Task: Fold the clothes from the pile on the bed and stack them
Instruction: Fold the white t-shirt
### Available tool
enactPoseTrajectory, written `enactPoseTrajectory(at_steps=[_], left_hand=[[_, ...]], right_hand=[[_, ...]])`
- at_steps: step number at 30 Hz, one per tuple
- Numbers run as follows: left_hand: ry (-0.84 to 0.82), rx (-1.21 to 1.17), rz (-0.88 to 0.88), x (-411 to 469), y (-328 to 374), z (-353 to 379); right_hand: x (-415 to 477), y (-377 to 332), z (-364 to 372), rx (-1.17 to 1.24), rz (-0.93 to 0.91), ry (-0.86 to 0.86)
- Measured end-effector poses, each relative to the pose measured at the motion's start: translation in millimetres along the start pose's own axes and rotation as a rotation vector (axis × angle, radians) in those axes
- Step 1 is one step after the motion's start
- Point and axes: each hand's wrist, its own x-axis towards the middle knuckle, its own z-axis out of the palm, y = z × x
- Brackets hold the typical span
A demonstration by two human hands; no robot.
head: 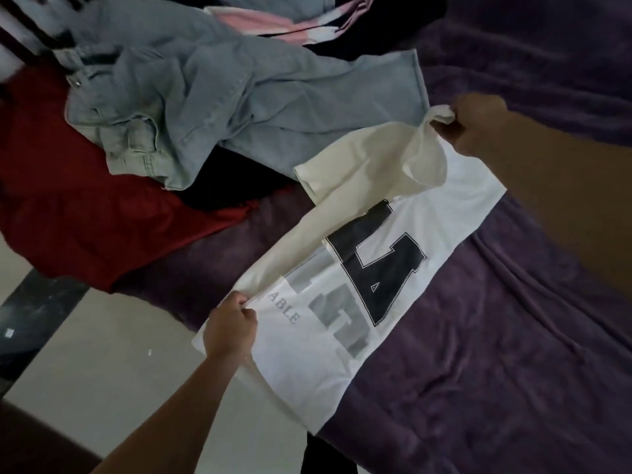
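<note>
A white T-shirt (427, 213) with large dark and grey printed letters lies stretched across the purple blanket (496, 354) on the bed, one long edge folded over. My left hand (231, 328) pinches the fold at the shirt's near end by the bed's edge. My right hand (475, 123) grips a bunched bit of the shirt at its far end. The pile sits beyond, at the upper left: light blue jeans (212, 97), a red garment (85, 217), a black piece (232, 186) and a pink-and-white striped one (273, 25).
The bed's edge runs diagonally at the lower left, with pale floor tiles (102, 364) and a dark strip (37, 319) below it. The purple blanket stretches to the right and the far right corner.
</note>
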Motion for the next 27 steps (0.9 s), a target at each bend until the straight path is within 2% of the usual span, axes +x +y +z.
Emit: enactPoseTrajectory(at_steps=[1, 4, 10, 14, 18, 22, 23, 26, 27], left_hand=[[-0.009, 0.001, 0.006, 14, -5, -1], [-0.04, 0.048, 0.04, 40, -16, -2], [-0.054, 0.118, 0.055, 44, -21, 3], [-0.079, 0.081, 0.052, 48, -22, -2], [-0.032, 0.128, -0.035, 47, -37, -18], [-0.069, 0.249, -0.05, 44, -47, -24], [-0.066, 0.282, -0.03, 45, -45, -23], [-0.001, 0.286, 0.119, 41, -37, -14], [0.023, 0.27, 0.155, 40, -37, -9]], right_hand=[[14, 3, 9, 0.09, -0.035, 0.033], [46, 10, 42, 0.037, -0.092, 0.1], [60, 59, 39, -0.858, -0.165, 0.37], [56, 103, 44, -1.221, -0.118, 0.26], [64, 108, 67, -1.073, -0.293, 0.318], [68, 114, 87, -0.931, -0.225, 0.031], [66, 116, 87, -0.977, -0.237, 0.001], [56, 128, 79, -1.222, -0.502, 0.082], [52, 135, 71, -1.297, -0.54, 0.053]])
